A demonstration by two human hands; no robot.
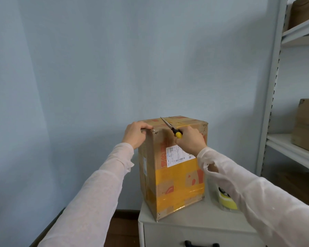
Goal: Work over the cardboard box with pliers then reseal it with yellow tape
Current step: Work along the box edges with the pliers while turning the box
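Sleeve (pixel 257 191) half hides tape roll (pixel 228 202); right hand (pixel 191 139) covers pliers (pixel 169 126) handles

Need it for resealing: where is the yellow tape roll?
Head view, lower right: yellow tape roll stands on the cabinet top beside the cardboard box, partly behind the right sleeve.

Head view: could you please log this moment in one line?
left hand: grips cardboard box top corner | right hand: holds pliers, tips over box top | yellow tape: on cabinet beside box
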